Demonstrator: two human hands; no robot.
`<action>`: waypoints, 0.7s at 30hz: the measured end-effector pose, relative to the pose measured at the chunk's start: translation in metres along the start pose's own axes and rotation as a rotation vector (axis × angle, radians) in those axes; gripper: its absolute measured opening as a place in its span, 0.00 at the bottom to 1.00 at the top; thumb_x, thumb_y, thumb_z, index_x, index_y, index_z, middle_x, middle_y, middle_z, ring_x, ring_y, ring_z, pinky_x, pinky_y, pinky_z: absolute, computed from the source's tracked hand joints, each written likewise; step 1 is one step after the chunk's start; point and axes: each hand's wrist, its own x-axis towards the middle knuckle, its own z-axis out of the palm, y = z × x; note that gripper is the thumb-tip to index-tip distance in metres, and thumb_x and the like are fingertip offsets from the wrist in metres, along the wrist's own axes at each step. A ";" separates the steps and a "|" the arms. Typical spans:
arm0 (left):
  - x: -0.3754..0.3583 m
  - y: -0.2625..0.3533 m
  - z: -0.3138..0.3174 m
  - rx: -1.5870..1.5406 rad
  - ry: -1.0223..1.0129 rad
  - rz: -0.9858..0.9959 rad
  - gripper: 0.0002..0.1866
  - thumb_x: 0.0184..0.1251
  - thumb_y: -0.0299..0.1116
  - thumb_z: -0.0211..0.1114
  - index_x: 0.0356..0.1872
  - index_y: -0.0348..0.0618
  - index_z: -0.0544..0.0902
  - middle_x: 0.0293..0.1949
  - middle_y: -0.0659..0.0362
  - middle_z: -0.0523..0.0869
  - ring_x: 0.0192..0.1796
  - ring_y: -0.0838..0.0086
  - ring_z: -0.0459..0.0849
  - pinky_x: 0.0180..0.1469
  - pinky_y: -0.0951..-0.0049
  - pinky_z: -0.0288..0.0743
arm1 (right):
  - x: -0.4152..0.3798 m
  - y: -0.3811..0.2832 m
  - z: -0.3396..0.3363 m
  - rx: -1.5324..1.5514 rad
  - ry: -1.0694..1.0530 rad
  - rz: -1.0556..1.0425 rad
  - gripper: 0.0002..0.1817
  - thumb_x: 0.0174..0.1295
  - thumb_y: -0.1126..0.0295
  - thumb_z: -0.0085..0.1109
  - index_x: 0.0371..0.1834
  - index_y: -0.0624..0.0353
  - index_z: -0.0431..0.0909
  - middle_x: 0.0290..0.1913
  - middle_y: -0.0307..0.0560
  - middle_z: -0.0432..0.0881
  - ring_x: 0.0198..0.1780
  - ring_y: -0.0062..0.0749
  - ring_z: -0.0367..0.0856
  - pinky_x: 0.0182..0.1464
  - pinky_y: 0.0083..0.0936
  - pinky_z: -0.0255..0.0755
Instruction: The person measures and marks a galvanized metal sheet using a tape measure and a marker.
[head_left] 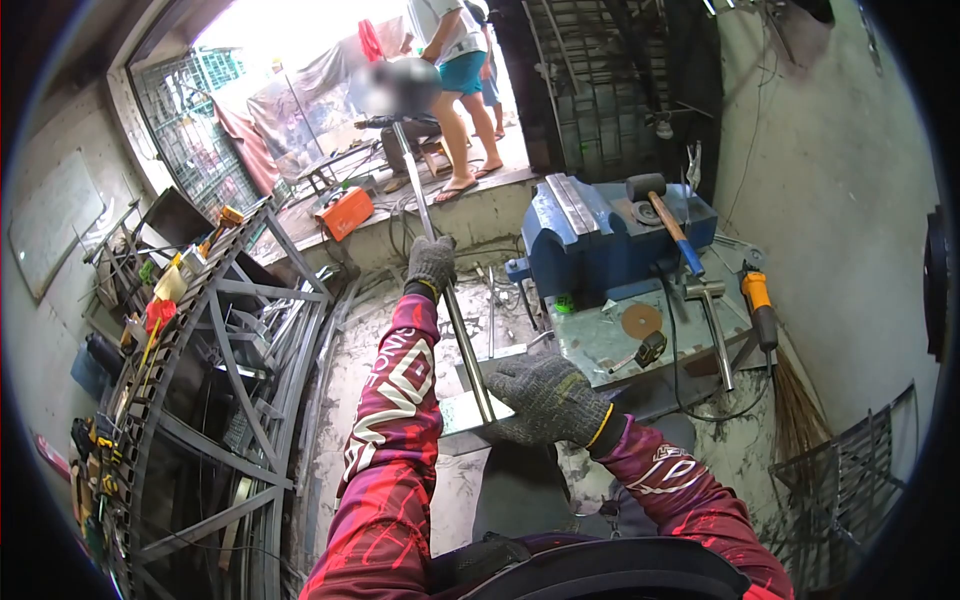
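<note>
A long, straight metal bar [463, 335] runs from near my lap up toward the doorway. My left hand [431, 264], in a dark grey knit glove, is closed around it partway along. At the bar's lower end my right hand [545, 398], gloved the same way, has its fingers curled about the bar, though its fingertips are partly hidden. Just under that end lies a flat, shiny metal piece [458, 412]. To the right of the bar stands a big blue bench vise [575, 245].
A mallet [665, 222] rests on the vise. An orange-and-black power tool [760, 308], a tape measure [650, 349] and a brown disc [641, 321] are beside it. Left is a cluttered metal rack [220, 350]. Beyond the sill are an orange machine [346, 212] and several people [460, 75].
</note>
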 end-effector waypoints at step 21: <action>-0.030 0.038 -0.011 -0.118 -0.066 -0.101 0.21 0.68 0.43 0.68 0.40 0.28 0.82 0.29 0.42 0.86 0.32 0.49 0.89 0.35 0.53 0.82 | 0.000 -0.001 -0.001 0.006 -0.005 -0.002 0.39 0.55 0.48 0.77 0.63 0.64 0.79 0.55 0.59 0.87 0.56 0.55 0.88 0.59 0.47 0.81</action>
